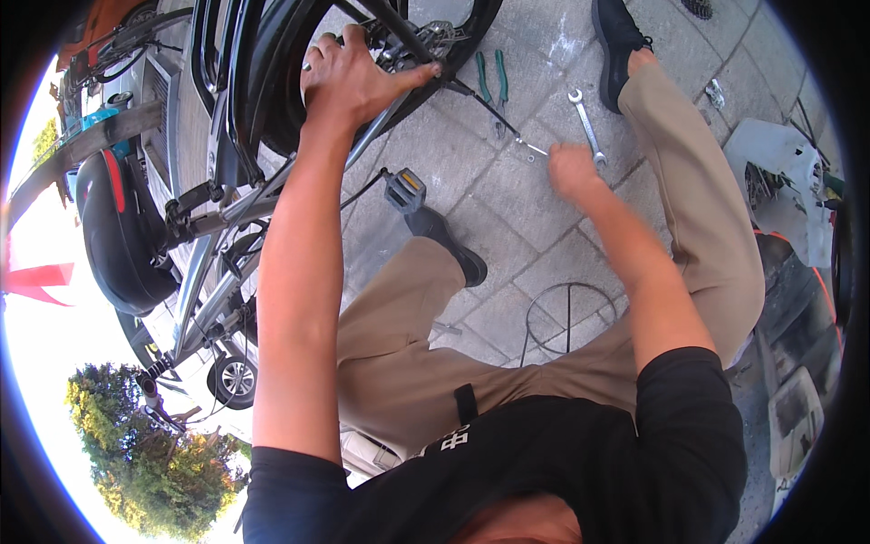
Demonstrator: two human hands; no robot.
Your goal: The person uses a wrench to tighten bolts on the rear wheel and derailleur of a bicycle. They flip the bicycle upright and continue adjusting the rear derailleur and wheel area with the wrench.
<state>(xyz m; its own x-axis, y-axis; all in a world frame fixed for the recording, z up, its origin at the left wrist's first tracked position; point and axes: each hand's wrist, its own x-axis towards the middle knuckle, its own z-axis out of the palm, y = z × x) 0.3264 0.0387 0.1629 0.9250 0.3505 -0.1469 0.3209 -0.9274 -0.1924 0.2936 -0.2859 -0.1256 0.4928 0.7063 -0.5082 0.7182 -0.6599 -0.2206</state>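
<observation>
My left hand (349, 80) lies spread over the rear part of a bicycle, beside its black wheel (272, 86). Its thumb reaches right to the frame end near the hub (399, 54), where a thin black cable (480, 102) starts. The cable slants down to the right and ends in a bright metal piece (530, 145). Around that end my right hand (575, 172) is closed; the fingers' inner side is hidden. Close to this hand lies a silver combination wrench (586, 125). Green-handled pliers (492, 80) lie on the paving between the wheel and the wrench.
The bicycle's black saddle (122, 231) and a pedal (406, 189) are at the left. A thin metal ring (530, 317) lies on the paving between my legs. At the right stand a whitish plastic container (779, 163) and grey clutter. A parked car's wheel (234, 381) shows at the lower left.
</observation>
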